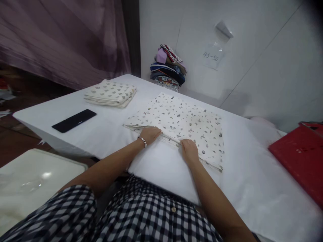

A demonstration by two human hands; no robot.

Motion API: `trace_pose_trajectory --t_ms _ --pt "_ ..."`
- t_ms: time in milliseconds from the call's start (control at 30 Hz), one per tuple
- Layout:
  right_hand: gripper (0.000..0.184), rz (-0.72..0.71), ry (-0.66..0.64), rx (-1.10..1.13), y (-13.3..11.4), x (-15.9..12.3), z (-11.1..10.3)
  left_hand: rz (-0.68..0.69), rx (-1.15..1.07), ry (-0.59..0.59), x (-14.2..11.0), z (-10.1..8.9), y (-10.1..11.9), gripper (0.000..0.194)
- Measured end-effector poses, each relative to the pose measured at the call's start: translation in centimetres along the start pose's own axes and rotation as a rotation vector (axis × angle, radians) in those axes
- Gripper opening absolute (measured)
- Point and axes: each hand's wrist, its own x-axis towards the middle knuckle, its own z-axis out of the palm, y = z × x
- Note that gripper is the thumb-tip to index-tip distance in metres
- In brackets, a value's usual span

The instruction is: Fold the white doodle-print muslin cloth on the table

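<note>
A cream cloth [181,117] with small dark prints lies spread on the white-covered table [161,161], its near edge in folded layers. My left hand [150,134], with a silver bracelet at the wrist, grips that near edge left of its middle. Further right along the same edge, my right hand [189,151] has its fingers closed over the layers. Both thumbs are mostly hidden. A second patterned cloth [111,93], folded into a thick pad, rests to the left, apart from my hands.
A black phone [74,120] lies on the table's left side. Folded clothes [168,69] are stacked by the wall at the back. To the right is a red bag-like object [300,158]. A pale lidded bin or stool [37,181] stands at lower left.
</note>
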Motion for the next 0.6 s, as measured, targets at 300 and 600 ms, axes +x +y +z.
trace_pose_trajectory --t_ms 300,600 --pt "0.027 -0.001 -0.052 -0.01 0.02 -0.15 0.22 0.039 -0.135 0.013 -0.23 0.32 -0.72 0.032" --pt "0.027 -0.014 -0.044 -0.008 0.0 -0.13 0.08 -0.03 -0.151 -0.014 -0.39 0.52 -0.67 0.029"
